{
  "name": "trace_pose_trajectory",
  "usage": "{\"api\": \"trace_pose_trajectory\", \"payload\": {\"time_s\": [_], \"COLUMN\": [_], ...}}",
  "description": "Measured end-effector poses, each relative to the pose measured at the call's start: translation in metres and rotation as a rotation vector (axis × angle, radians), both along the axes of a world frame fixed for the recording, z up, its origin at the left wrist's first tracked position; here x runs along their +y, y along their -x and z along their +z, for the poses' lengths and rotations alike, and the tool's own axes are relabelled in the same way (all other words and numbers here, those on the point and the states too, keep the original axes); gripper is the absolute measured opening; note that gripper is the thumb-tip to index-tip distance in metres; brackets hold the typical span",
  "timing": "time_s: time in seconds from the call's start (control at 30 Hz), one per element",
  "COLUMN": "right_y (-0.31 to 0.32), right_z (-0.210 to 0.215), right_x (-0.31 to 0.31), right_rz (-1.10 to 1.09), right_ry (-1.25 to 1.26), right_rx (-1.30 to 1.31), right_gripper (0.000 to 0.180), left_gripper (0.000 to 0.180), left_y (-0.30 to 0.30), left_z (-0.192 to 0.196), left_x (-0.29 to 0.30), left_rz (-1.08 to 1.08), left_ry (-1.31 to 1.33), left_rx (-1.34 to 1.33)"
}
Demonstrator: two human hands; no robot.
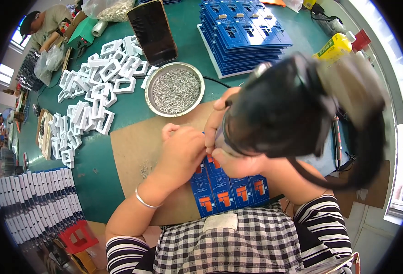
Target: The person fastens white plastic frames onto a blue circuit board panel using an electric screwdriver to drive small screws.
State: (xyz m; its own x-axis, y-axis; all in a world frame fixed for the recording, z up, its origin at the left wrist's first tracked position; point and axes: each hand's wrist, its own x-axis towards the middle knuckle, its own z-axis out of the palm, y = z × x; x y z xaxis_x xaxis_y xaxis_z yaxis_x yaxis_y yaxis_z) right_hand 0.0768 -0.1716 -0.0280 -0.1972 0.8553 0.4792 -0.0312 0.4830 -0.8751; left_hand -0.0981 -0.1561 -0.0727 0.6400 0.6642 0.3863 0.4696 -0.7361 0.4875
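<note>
A blue circuit-board panel (210, 194) with orange parts set in its cells lies on a brown mat in front of me. My left hand (183, 148) rests over the panel's upper left, fingers bent and pressed together; whatever they grip is hidden. My right hand (238, 162) is curled over the panel's upper right. A large blurred black object (279, 112) covers part of that hand, and what its fingers hold cannot be made out. Beyond my hands stands a round metal bowl (150, 102) full of small silvery screws or pins.
White rectangular frames (112, 71) are heaped at left. A phone (153, 34) stands upright behind the bowl. Blue boards (245, 34) are stacked at the back. Loose small metal pieces (146, 170) lie on the brown mat (133, 146). Another person (51, 25) works at far left.
</note>
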Motion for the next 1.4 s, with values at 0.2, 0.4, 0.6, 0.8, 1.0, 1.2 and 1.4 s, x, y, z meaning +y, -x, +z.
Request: {"api": "trace_pose_trajectory", "payload": {"time_s": [0.2, 0.4, 0.6, 0.8, 1.0, 1.2, 1.4], "right_y": [-0.01, -0.011, -0.048, -0.141, -0.108, -0.07, -0.078], "right_z": [-0.003, -0.008, -0.001, 0.057, 0.001, -0.013, -0.013], "right_x": [0.003, 0.004, 0.019, 0.03, 0.01, -0.008, -0.013], "right_rz": [-0.047, 0.076, -0.041, -0.436, -0.262, -0.177, -0.269], "right_ry": [0.037, 0.164, 0.408, 0.154, 0.297, 0.427, 0.339], "right_rx": [0.049, 0.399, 0.531, 0.139, 0.711, 0.801, 0.646], "right_gripper": [0.062, 0.063, 0.059, 0.042, 0.048, 0.054, 0.057], "left_gripper": [0.012, 0.013, 0.013, 0.01, 0.009, 0.006, 0.006], "left_y": [0.062, 0.094, 0.099, 0.09, 0.086, 0.088, 0.098], "left_z": [0.03, 0.014, 0.01, 0.005, 0.007, 0.01, 0.004], "left_x": [0.013, -0.001, -0.016, -0.018, -0.018, -0.019, -0.02], "left_rz": [0.27, 0.265, 0.227, 0.237, 0.289, 0.247, 0.273], "left_ry": [-0.066, -0.046, -0.13, -0.148, -0.027, 0.036, 0.156], "left_rx": [0.08, 0.231, 0.363, 0.329, 0.415, 0.423, 0.305]}}
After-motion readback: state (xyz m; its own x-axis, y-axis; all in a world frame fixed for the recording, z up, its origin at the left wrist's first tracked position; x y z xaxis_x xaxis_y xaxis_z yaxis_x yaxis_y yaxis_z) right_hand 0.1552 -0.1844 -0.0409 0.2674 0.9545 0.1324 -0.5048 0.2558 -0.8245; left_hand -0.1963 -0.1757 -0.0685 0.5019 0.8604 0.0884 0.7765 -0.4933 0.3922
